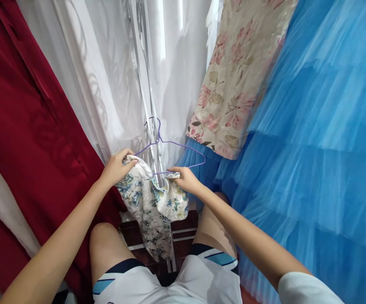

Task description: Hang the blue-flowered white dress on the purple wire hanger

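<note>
A white floral garment (pixel 134 185) with blue and green flowers hangs down between my knees. My left hand (pixel 117 169) is closed on its left shoulder, where the left arm of a purple wire hanger (pixel 184 145) meets the cloth. My right hand (pixel 186 179) pinches the garment's edge on the other side, just below the hanger's bottom bar. The hanger's right end sticks out bare beyond the cloth. Its hook is by a pale upright metal frame (pixel 143 80); whether it is hooked on cannot be made out. My fingertips are partly hidden by cloth.
Dark red cloth (pixel 52 114) hangs at the left. White curtains (pixel 176 63) hang behind the frame. To the right are a beige cloth with pink flowers (pixel 230 97) and a tiered blue tulle dress (pixel 312 169). Dark tiled floor (pixel 184 236) shows between my legs.
</note>
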A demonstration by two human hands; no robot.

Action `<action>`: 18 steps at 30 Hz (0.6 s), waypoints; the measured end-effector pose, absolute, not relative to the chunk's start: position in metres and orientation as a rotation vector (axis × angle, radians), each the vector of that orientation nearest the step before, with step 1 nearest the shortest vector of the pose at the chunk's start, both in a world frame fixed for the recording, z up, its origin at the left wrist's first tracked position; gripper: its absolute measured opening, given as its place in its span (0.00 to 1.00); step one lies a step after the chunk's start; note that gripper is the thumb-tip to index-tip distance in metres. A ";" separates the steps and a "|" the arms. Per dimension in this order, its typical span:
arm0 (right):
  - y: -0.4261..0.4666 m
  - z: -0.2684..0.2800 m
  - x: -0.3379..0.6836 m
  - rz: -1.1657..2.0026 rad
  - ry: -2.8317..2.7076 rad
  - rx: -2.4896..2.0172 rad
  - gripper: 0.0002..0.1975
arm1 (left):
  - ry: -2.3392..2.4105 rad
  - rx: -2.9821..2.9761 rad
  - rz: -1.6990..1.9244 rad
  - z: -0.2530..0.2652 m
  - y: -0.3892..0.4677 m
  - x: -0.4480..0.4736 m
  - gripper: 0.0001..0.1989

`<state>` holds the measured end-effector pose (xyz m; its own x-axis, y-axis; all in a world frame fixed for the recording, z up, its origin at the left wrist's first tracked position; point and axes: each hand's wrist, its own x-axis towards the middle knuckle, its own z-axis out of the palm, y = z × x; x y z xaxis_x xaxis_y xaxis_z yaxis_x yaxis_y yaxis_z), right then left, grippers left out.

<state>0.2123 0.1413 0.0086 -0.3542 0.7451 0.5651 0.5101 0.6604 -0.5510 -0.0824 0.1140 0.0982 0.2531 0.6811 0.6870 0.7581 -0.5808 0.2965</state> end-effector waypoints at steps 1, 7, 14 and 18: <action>0.135 0.006 0.220 0.346 -1.976 -0.954 0.24 | -1.432 -2.331 -1.258 0.099 0.110 -0.076 0.11; 0.146 0.010 0.284 0.218 -1.528 -1.054 0.45 | -1.407 -2.192 -1.311 0.092 0.096 -0.061 0.08; 0.174 0.063 0.325 0.261 -1.839 -1.364 0.09 | -1.453 -2.115 -1.477 0.087 0.105 -0.086 0.14; 0.150 0.071 0.345 1.009 -1.858 -1.110 0.16 | -1.711 -2.128 -2.036 0.063 0.117 -0.119 0.18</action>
<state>0.3446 0.1502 0.0709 -0.3557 0.9146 0.1924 0.3363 0.3174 -0.8867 -0.1193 0.1165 0.0635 -0.1981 0.7730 0.6026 0.4602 -0.4695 0.7535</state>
